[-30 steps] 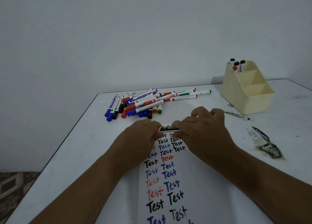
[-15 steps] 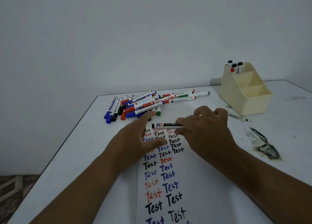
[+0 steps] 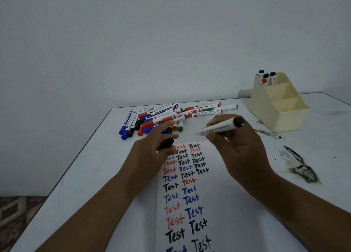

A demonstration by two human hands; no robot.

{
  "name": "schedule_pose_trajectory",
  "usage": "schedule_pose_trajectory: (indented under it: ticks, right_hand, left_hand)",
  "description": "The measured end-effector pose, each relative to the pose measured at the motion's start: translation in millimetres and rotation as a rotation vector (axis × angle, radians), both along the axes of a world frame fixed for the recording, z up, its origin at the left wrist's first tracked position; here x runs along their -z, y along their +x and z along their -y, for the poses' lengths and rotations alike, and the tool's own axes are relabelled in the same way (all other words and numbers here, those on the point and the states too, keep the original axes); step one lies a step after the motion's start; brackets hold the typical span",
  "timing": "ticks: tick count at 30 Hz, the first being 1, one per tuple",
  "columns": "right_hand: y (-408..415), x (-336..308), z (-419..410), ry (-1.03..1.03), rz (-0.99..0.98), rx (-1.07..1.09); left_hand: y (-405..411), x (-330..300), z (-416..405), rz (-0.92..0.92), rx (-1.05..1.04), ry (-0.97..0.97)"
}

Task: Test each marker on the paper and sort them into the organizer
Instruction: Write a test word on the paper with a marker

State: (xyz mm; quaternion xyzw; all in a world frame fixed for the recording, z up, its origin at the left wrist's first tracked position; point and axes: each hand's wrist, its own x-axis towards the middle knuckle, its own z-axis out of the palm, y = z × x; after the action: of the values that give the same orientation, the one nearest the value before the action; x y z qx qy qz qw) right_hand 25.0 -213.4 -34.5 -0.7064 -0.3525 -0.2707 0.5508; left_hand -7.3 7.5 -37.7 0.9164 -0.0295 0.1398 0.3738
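On the near part of the white table [image 3: 79, 175], a long sheet of paper [image 3: 224, 204] is lying lengthwise, and the word "Test" is showing on it many times in black, blue and red. Above the far end of the sheet, the person's two hands are working apart from each other. The left hand [image 3: 152, 149] is hovering over the sheet's left edge with its fingers curled round a small black cap [image 3: 167, 143], which it is gripping. The right hand [image 3: 235, 147] is pinching an uncapped marker [image 3: 220, 127] between thumb and fingers; the white barrel is tilting down to the left, its blurred tip is pointing toward the paper, and its black end is sticking up to the right. The tip is not touching the sheet. To the right of the paper, a dark smeared stain [image 3: 302, 170] is marking the tabletop. Beyond the hands, a loose pile of markers [image 3: 171, 116] with blue, red, black and green caps is lying across the far side of the table. At the far right, a cream organizer [image 3: 281, 116] is standing with stepped compartments, and a few upright markers [image 3: 266, 77] are sitting in its rearmost, tallest compartment. A plain pale wall [image 3: 152, 42] is filling the background.
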Motion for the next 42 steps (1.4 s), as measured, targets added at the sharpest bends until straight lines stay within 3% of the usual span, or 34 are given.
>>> schedule_pose_trajectory:
  ticks: [3, 6, 18, 22, 31, 42]
  right_hand:
    - [-8.4, -2.6, -2.8, 0.178, -0.168, -0.234]
    - [-11.3, -4.9, -3.8, 0.257, -0.269, -0.316]
    - [-5.7, -0.3, -6.2, 0.245, -0.541, -0.280]
    - [-5.0, -3.0, -3.2, 0.271, -0.638, -0.334]
    - [-6.2, 1.4, -5.0, 0.178, -0.629, -0.285]
    - [-1.1, 4.4, -8.3, 0.145, -0.634, -0.242]
  left_hand:
    - [-0.9, -0.4, 0.3, 0.061, -0.026, -0.005]
    - [-1.8, -1.9, 1.1, 0.063, -0.034, 0.014]
    - [-8.0, -6.2, 12.5, 0.191, 0.086, 0.174]
    - [-6.0, -3.9, 8.4, 0.228, -0.005, 0.146]
    - [-3.4, -8.0, 5.5, 0.086, -0.010, 0.229]
    - [4.0, -6.9, 7.4, 0.056, -0.031, 0.216]
